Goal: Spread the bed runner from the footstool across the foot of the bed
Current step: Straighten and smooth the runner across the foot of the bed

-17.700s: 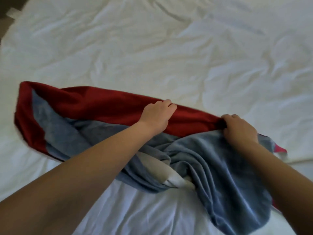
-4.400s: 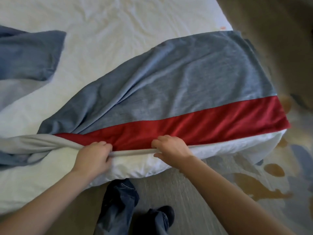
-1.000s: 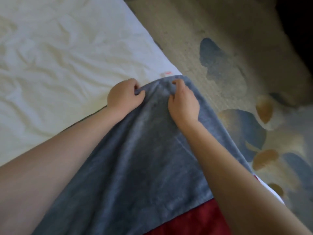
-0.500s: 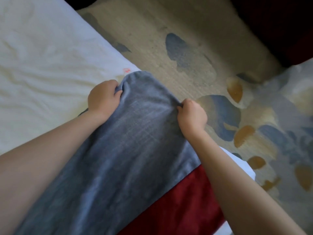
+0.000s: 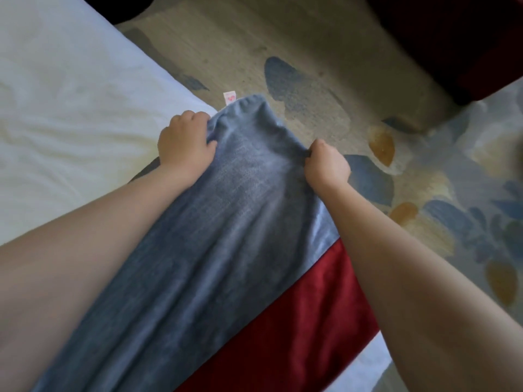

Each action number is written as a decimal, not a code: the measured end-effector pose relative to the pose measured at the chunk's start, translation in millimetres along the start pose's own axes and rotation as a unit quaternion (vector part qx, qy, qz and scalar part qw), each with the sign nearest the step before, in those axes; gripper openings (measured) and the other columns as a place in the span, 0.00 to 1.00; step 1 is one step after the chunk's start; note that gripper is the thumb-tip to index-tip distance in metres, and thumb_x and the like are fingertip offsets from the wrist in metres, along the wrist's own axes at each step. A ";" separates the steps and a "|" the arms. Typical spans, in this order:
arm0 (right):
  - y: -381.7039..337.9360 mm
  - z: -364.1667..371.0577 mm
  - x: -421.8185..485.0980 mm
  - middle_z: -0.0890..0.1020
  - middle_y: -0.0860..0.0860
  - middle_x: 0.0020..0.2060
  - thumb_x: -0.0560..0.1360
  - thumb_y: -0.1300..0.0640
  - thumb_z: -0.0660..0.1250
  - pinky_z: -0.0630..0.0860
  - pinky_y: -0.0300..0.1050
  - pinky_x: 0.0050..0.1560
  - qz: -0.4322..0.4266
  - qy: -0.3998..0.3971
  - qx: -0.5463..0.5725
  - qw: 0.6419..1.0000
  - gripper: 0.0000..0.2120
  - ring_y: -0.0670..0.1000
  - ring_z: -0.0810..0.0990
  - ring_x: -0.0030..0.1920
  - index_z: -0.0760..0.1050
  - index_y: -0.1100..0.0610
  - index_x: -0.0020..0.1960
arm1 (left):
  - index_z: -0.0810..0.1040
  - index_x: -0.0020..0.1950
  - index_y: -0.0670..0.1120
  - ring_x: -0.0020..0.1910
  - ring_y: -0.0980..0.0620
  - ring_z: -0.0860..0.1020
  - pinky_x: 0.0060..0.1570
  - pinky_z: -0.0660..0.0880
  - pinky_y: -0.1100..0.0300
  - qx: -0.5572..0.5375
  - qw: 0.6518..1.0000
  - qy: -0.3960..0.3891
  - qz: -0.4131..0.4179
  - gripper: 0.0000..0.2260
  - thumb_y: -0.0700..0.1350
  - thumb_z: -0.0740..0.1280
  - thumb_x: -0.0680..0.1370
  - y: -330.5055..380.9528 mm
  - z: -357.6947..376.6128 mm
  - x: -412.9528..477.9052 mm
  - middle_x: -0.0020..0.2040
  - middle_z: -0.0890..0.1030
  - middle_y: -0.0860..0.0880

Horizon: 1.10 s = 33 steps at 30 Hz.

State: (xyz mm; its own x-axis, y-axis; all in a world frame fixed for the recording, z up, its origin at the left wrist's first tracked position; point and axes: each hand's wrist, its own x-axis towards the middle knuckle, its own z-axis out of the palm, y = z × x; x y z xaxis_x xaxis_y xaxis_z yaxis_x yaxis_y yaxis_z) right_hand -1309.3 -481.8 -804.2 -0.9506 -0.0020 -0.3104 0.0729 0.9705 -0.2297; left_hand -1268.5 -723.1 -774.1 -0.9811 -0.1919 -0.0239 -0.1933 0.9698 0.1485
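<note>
The bed runner (image 5: 240, 222), grey-blue with a red band (image 5: 297, 315) along its near side, lies across the corner of the white bed (image 5: 70, 123) and reaches the bed's side edge. My left hand (image 5: 185, 141) grips the runner's far edge on top of the bed. My right hand (image 5: 325, 162) grips the runner's end where it hangs over the bed's side, fingers curled into the cloth. The fabric between my hands is pulled fairly taut, with a small bunch at the far corner (image 5: 249, 106).
A small white tag (image 5: 229, 98) sticks out at the bed's edge beside the runner's corner. Beyond the bed is carpet (image 5: 368, 94) with blue and orange patches. A dark piece of furniture (image 5: 452, 38) stands at the top right.
In the last second my right hand has moved away from my left along the runner's end to the bed's side edge. The cloth between my hands has widened and flattened.
</note>
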 end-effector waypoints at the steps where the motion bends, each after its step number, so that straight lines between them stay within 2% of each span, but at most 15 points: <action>1: 2.6 1.7 -8.6 0.79 0.59 0.53 0.76 0.64 0.58 0.70 0.47 0.41 -0.002 -0.005 0.009 1.000 0.13 0.61 0.78 0.53 0.68 0.60 0.60 | 0.74 0.56 0.42 0.52 0.39 0.73 0.42 0.69 0.49 0.016 1.000 0.002 0.012 0.13 0.44 0.66 0.74 3.7 0.2 -9.8 0.53 0.75 0.41; 3: 9.5 4.0 -28.9 0.78 0.57 0.55 0.76 0.64 0.59 0.74 0.51 0.46 -0.003 0.009 0.034 0.999 0.16 0.60 0.78 0.54 0.66 0.58 0.64 | 0.71 0.61 0.42 0.55 0.39 0.72 0.48 0.70 0.48 0.034 0.999 0.010 0.040 0.18 0.43 0.67 0.72 13.8 -0.8 -29.9 0.57 0.74 0.42; 5: 20.2 5.4 -53.3 0.77 0.55 0.58 0.76 0.63 0.59 0.74 0.52 0.50 0.002 0.044 0.060 0.997 0.18 0.58 0.76 0.57 0.66 0.55 0.65 | 0.71 0.60 0.44 0.56 0.41 0.72 0.50 0.70 0.48 0.055 0.994 0.007 0.096 0.17 0.43 0.65 0.72 28.4 -2.4 -54.9 0.59 0.73 0.43; 9: 56.3 8.5 -109.9 0.76 0.54 0.57 0.74 0.59 0.60 0.70 0.48 0.45 0.032 0.087 0.074 0.993 0.15 0.57 0.75 0.57 0.71 0.53 0.60 | 0.75 0.53 0.47 0.51 0.44 0.75 0.42 0.71 0.50 0.058 0.973 -0.064 0.215 0.10 0.49 0.60 0.76 65.2 -2.5 -120.5 0.52 0.77 0.46; 14: 94.4 13.9 -176.4 0.77 0.58 0.49 0.76 0.56 0.58 0.68 0.49 0.40 0.068 0.119 0.044 0.990 0.08 0.61 0.76 0.51 0.73 0.58 0.50 | 0.77 0.48 0.46 0.45 0.45 0.78 0.37 0.73 0.53 -0.002 0.957 -0.082 0.279 0.14 0.56 0.63 0.75 103.2 -6.9 -196.5 0.46 0.77 0.46; 17: 99.5 17.1 -207.1 0.76 0.58 0.50 0.76 0.54 0.59 0.67 0.49 0.39 0.109 0.129 0.038 0.985 0.10 0.62 0.76 0.51 0.71 0.59 0.52 | 0.77 0.42 0.46 0.37 0.44 0.79 0.29 0.72 0.56 -0.047 0.948 -0.099 0.300 0.17 0.60 0.67 0.70 125.7 -10.2 -244.7 0.39 0.78 0.46; 19: 102.7 20.1 -227.7 0.76 0.59 0.51 0.76 0.52 0.60 0.65 0.49 0.39 0.134 0.128 0.026 0.982 0.13 0.62 0.77 0.52 0.69 0.60 0.54 | 0.76 0.41 0.47 0.37 0.44 0.80 0.29 0.70 0.57 -0.049 0.940 -0.130 0.311 0.19 0.62 0.68 0.68 138.2 -8.0 -276.8 0.39 0.79 0.47; 21: 108.3 22.5 -246.2 0.77 0.59 0.52 0.77 0.50 0.61 0.67 0.49 0.40 0.170 0.123 0.025 0.978 0.15 0.62 0.78 0.51 0.68 0.60 0.56 | 0.73 0.45 0.46 0.42 0.44 0.79 0.32 0.67 0.57 -0.036 0.939 -0.158 0.302 0.17 0.60 0.67 0.70 147.0 -2.2 -300.8 0.44 0.78 0.47; 23: 116.2 24.8 -259.6 0.77 0.61 0.53 0.77 0.50 0.60 0.68 0.49 0.42 0.207 0.113 0.051 0.970 0.17 0.62 0.77 0.53 0.67 0.61 0.59 | 0.72 0.48 0.45 0.46 0.41 0.79 0.33 0.65 0.55 -0.039 0.948 -0.159 0.274 0.11 0.52 0.65 0.73 152.3 3.0 -312.8 0.47 0.78 0.45; 25: 122.9 26.3 -269.1 0.78 0.59 0.50 0.77 0.54 0.61 0.65 0.46 0.41 0.205 0.130 0.119 0.963 0.13 0.61 0.77 0.51 0.68 0.61 0.58 | 0.73 0.46 0.42 0.44 0.38 0.78 0.33 0.63 0.54 -0.061 0.950 -0.158 0.262 0.04 0.42 0.63 0.74 156.5 4.4 -315.8 0.45 0.78 0.42; 27: 127.2 26.9 -275.0 0.77 0.52 0.43 0.76 0.61 0.60 0.63 0.42 0.40 0.172 0.162 0.197 0.951 0.08 0.55 0.76 0.44 0.71 0.59 0.54 | 0.73 0.43 0.41 0.43 0.37 0.77 0.33 0.61 0.53 -0.074 0.947 -0.162 0.266 0.02 0.37 0.61 0.73 160.2 4.7 -316.2 0.43 0.78 0.41; 29: 130.0 23.9 -274.7 0.76 0.49 0.41 0.76 0.64 0.59 0.62 0.39 0.40 0.164 0.167 0.245 0.941 0.08 0.52 0.74 0.42 0.73 0.57 0.53 | 0.72 0.41 0.41 0.42 0.37 0.76 0.33 0.60 0.52 -0.080 0.946 -0.160 0.270 0.02 0.36 0.60 0.73 163.4 6.7 -316.0 0.43 0.77 0.41; 31: 134.0 21.1 -268.6 0.79 0.51 0.43 0.77 0.58 0.60 0.67 0.42 0.43 0.188 0.143 0.292 0.927 0.06 0.54 0.78 0.45 0.72 0.57 0.54 | 0.71 0.40 0.41 0.41 0.37 0.76 0.32 0.60 0.52 -0.086 0.947 -0.148 0.273 0.03 0.36 0.60 0.73 168.9 10.1 -315.9 0.41 0.77 0.41; 33: 138.1 19.3 -262.9 0.81 0.54 0.46 0.77 0.54 0.63 0.73 0.46 0.48 0.208 0.108 0.326 0.916 0.09 0.55 0.80 0.48 0.71 0.57 0.54 | 0.72 0.39 0.41 0.39 0.38 0.76 0.31 0.59 0.53 -0.091 0.947 -0.143 0.274 0.04 0.37 0.61 0.73 176.9 13.8 -315.7 0.40 0.77 0.42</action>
State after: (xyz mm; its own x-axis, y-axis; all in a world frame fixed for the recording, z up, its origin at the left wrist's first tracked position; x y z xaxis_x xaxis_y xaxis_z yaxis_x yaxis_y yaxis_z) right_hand -1043.5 -352.0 -772.1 -0.8320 0.4515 -0.3225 0.5402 0.5262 -0.6567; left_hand -993.0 -488.9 -754.0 -0.9002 0.4064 -0.1565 0.3236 0.8648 0.3840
